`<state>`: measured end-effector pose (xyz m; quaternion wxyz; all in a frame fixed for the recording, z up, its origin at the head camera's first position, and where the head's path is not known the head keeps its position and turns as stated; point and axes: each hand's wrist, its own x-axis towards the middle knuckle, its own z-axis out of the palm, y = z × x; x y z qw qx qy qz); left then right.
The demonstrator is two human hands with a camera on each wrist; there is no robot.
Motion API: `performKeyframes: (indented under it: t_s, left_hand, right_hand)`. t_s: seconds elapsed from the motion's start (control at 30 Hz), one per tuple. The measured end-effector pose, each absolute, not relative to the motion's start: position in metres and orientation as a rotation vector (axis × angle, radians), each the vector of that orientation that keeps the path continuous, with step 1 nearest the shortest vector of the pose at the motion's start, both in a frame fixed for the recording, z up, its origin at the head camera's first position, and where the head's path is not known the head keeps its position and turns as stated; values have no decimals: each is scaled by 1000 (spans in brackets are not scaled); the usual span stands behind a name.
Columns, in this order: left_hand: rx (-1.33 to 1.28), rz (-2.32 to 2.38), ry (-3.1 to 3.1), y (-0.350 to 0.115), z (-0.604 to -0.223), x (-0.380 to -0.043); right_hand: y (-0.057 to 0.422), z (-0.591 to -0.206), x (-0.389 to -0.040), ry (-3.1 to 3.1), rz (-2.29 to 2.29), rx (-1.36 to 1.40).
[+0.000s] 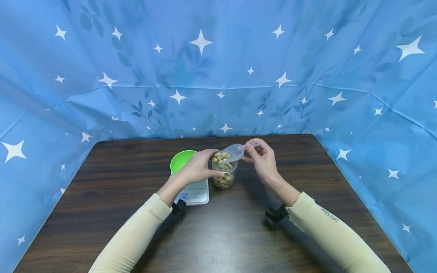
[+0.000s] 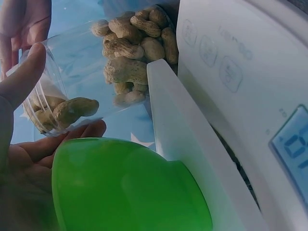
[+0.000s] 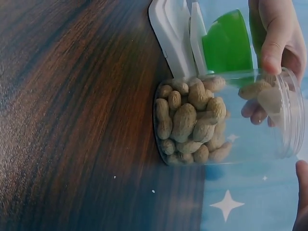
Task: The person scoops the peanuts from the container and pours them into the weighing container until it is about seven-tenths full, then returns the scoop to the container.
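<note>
Across the twelve o'clock side hangs a blue backdrop with white stars, behind a dark wooden table. Toward ten o'clock from the table's centre lies a white scale. Just beside it, at two o'clock, stands an upright clear jar. The left hand, at the jar's nine o'clock, holds it near the rim, fingers and thumb curved wide. From two o'clock the right hand pinches the scoop's handle narrowly. On the scale sits a green bowl. The translucent scoop tilts into the jar's mouth. Peanuts heap at its bottom.
</note>
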<state>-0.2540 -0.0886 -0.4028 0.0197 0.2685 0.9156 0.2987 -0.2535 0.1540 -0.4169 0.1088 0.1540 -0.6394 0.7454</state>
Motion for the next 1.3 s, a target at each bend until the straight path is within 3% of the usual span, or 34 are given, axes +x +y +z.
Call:
performKeyframes:
  t_s: [1.3]
  left_hand:
    - [867, 825, 2865, -89, -400, -252]
  right_hand:
    - [149, -431, -240, -1717, 2299, 355]
